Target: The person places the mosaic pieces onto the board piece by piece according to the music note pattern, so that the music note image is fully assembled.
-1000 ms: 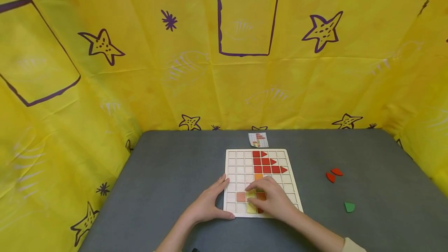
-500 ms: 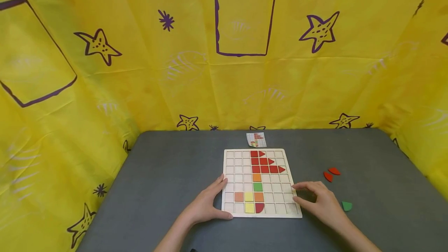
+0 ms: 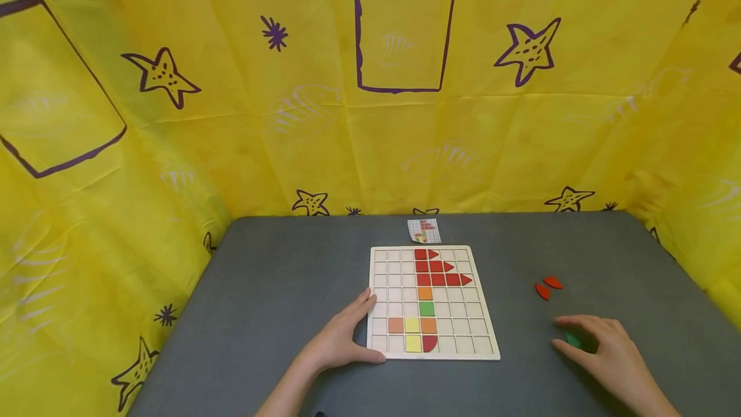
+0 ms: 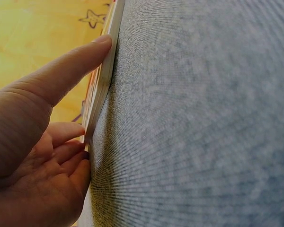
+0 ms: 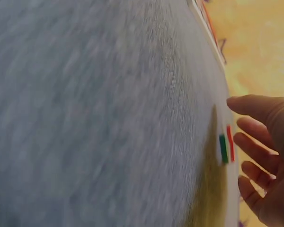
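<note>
A pale wooden grid board (image 3: 463, 327) lies on the table, bearing red, orange, yellow and green pieces. My left hand (image 3: 341, 338) rests at its near left corner, thumb along the front edge and straight fingers against the left side. In the left wrist view the thumb (image 4: 71, 68) touches the board's edge. My right hand (image 3: 610, 352) is held low at the right, thumb and fingers apart around a green piece (image 3: 573, 340), which is partly hidden under the fingers. From the right wrist, the green piece (image 5: 223, 149) shows in front of the spread fingers, with a gap between them.
Two red curved-edged pieces (image 3: 547, 287) lie on the grey table (image 3: 289, 275) to the right of the board. A small printed card (image 3: 424, 231) with a coloured grid pattern lies beyond the board's far edge. Yellow patterned cloth (image 3: 312, 134) hangs behind the table.
My right hand has left the board's lower middle, where it covered several pieces, and moved right to the green piece. My left hand stays at the board's corner.
</note>
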`<state>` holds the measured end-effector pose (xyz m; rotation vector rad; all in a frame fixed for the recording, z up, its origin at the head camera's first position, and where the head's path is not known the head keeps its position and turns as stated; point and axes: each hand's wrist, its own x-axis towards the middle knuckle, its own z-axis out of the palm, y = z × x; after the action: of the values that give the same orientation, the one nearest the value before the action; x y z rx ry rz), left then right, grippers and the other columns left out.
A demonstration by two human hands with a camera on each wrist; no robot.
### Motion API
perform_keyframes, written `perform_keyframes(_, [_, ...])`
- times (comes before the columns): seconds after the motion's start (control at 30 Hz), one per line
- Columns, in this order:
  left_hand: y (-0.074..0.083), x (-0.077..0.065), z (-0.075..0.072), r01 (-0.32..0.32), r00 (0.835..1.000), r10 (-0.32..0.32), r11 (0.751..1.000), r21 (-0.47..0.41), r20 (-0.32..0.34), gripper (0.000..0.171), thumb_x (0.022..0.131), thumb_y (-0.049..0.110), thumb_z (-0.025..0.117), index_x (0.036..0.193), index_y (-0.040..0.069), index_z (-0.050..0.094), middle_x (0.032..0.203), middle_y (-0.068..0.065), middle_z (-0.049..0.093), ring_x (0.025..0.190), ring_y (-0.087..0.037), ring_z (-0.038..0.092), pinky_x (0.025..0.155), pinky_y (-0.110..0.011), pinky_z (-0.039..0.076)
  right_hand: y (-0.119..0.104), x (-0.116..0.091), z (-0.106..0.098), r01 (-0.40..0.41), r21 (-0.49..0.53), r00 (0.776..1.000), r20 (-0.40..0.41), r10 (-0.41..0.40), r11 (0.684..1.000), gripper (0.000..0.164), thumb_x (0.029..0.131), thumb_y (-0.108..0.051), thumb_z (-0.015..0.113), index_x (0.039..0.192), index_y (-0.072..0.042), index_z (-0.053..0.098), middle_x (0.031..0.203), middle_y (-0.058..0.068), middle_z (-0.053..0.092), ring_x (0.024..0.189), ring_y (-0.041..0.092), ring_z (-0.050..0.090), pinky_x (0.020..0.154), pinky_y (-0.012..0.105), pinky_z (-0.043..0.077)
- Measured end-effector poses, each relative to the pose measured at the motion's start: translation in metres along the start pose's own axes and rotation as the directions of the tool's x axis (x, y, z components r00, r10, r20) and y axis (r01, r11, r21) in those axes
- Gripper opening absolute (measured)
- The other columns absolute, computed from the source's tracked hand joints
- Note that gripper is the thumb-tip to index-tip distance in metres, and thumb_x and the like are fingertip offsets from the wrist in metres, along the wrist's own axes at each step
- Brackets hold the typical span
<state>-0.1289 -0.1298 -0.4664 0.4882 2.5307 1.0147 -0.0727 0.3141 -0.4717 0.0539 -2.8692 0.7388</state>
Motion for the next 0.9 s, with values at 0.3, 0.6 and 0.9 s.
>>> perform_keyframes(0.3, [0.001, -0.001, -0.001, -0.001, 1.0, 0.001, 1.0, 0.0, -0.004, 0.107, 0.065, 0.047, 0.083, 0.15, 0.013, 0.028, 0.159, -0.004, 0.018, 0.144, -0.029, 0.024, 0.107, -0.058, 0.029, 0.018, -0.008, -0.005, -0.06, -0.032, 0.997, 0.045, 0.062, 0.998, 0.036, 0.076, -0.041, 0.077, 0.101, -0.015, 0.07, 0.106, 0.013, 0.068, 0.096, 0.03, 0.048, 0.078, 0.04, 0.031])
perform_keyframes(0.6, [0.002, -0.001, 0.0, -0.002, 1.0, 0.002, 1.0, -0.003, -0.002, 0.107, 0.065, 0.047, 0.083, 0.15, 0.013, 0.028, 0.159, -0.004, 0.018, 0.144, -0.03, 0.023, 0.107, -0.058, 0.028, 0.022, -0.006, -0.011, -0.181, -0.034, 0.972, 0.149, 0.184, 0.983, 0.052, 0.079, -0.058, 0.066, 0.105, -0.013, 0.07, 0.113, 0.02, 0.063, 0.099, 0.037, 0.048, 0.079, 0.051, 0.036])
perform_keyframes(0.9, [0.003, -0.001, -0.001, -0.007, 1.0, 0.007, 1.0, 0.005, -0.006, 0.107, 0.065, 0.047, 0.083, 0.15, 0.012, 0.028, 0.159, -0.005, 0.018, 0.143, -0.03, 0.024, 0.106, -0.059, 0.029, 0.01, 0.002, -0.009, -0.282, -0.017, 0.947, 0.156, 0.281, 0.959, 0.057, 0.078, -0.063, 0.064, 0.104, -0.013, 0.071, 0.111, 0.019, 0.065, 0.098, 0.036, 0.052, 0.077, 0.052, 0.04])
